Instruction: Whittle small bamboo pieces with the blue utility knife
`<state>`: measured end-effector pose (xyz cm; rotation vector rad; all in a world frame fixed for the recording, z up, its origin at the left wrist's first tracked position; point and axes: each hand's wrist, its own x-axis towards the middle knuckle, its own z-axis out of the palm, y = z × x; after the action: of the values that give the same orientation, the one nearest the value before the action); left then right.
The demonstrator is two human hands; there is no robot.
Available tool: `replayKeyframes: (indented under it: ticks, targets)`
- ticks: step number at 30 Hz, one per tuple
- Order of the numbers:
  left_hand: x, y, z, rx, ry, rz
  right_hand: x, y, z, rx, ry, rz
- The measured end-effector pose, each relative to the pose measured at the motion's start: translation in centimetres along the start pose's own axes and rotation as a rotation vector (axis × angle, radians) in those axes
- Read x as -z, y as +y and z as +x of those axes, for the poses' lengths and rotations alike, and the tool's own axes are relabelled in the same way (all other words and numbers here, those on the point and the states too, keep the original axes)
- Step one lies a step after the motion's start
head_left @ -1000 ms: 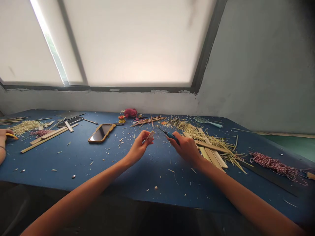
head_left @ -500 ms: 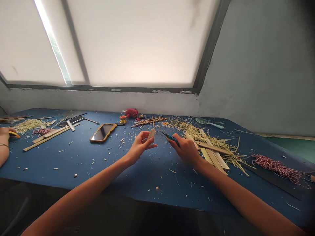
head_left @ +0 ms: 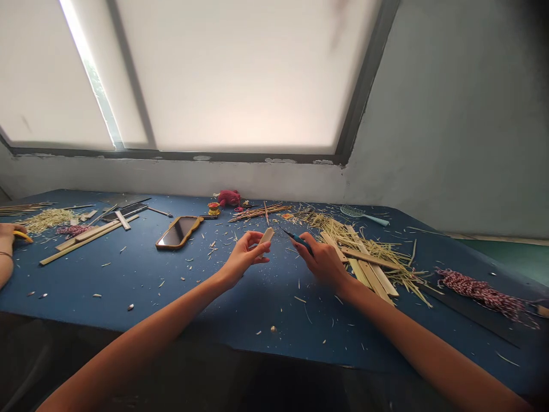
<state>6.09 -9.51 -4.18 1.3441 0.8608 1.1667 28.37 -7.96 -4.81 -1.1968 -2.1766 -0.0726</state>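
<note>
My left hand (head_left: 245,256) is closed on a short pale bamboo piece (head_left: 266,235), held just above the blue table (head_left: 214,297) near its middle. My right hand (head_left: 322,260) grips a knife with a blue handle (head_left: 299,240), its dark blade pointing up and left toward the bamboo piece. The two hands are a few centimetres apart. Fine shavings lie scattered on the table around them.
Bamboo slats (head_left: 371,273) and a heap of thin strips lie right of my right hand. A red-and-white twine bundle (head_left: 480,292) is far right. A phone (head_left: 176,231) lies left of centre. Another person's hand (head_left: 9,234) rests at the left edge beside more sticks (head_left: 86,236).
My left hand has turned the bamboo piece in its fingers, from pinched low to tipped up. The knife hand has barely shifted.
</note>
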Motion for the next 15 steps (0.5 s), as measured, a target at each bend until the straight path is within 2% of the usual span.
replayKeyframes:
  ticks: [7,15]
  targets:
    - [0.01,-0.16,-0.05,-0.002,-0.013,-0.029,-0.18,-0.05,0.05,-0.008,0.003,-0.003]
    - [-0.21,0.16,0.09,0.032,0.058,-0.170,-0.61,0.23,0.01,0.005,0.009,-0.054]
